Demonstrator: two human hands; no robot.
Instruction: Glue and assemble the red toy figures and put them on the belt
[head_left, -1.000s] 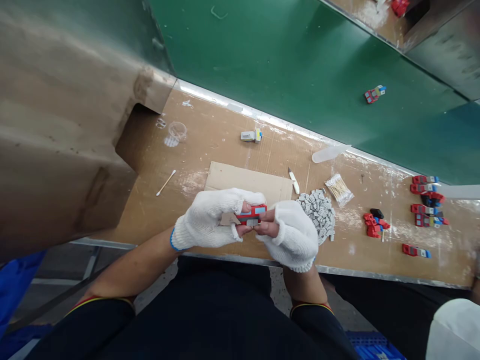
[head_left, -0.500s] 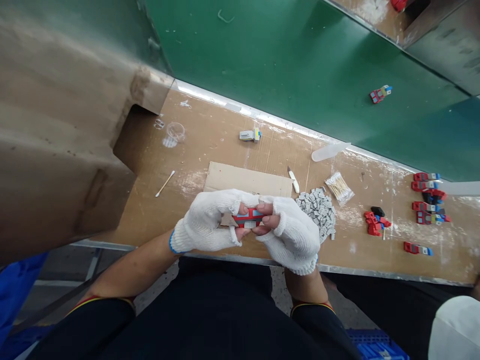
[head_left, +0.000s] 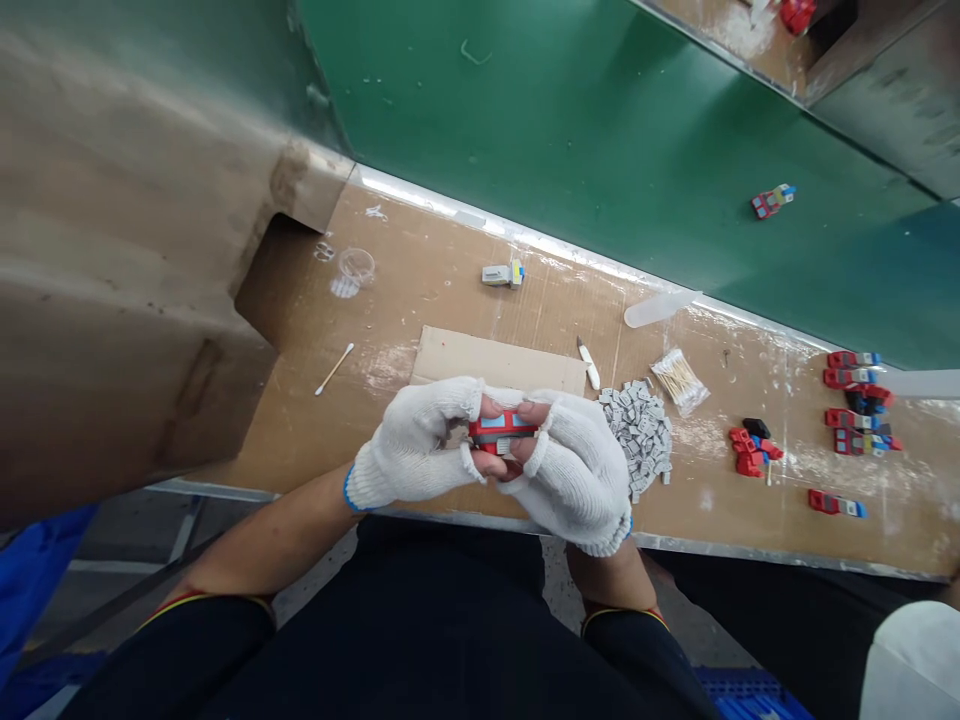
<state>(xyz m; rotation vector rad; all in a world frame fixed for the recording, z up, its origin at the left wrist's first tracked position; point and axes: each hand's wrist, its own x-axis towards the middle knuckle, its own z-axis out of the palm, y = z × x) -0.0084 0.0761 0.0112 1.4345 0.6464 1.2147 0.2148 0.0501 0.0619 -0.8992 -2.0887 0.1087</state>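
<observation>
Between my two hands is a small red toy part [head_left: 495, 428] with light blue window-like panels and a grey lower face. My left hand [head_left: 424, 440], in a white knit glove with bare fingertips, grips its left end between thumb and fingers. My right hand [head_left: 574, 462], gloved the same way, pinches the right end and covers part of it. Both hands are over the near edge of a cardboard sheet [head_left: 495, 358]. Right of my right hand lies a pile of small grey plastic pieces [head_left: 641, 435].
A small craft knife [head_left: 589, 363], a bag of cotton swabs [head_left: 679, 382] and a loose swab [head_left: 334, 369] lie on the bench. A grey toy part [head_left: 502, 274] sits further back. Red toy figures [head_left: 851, 420] stand at right. A green conveyor-like surface [head_left: 562, 150] borders the bench.
The fingers of my right hand have shifted over the front of the red toy part, and its thumb sits lower. The view has moved slightly; both hands keep their hold.
</observation>
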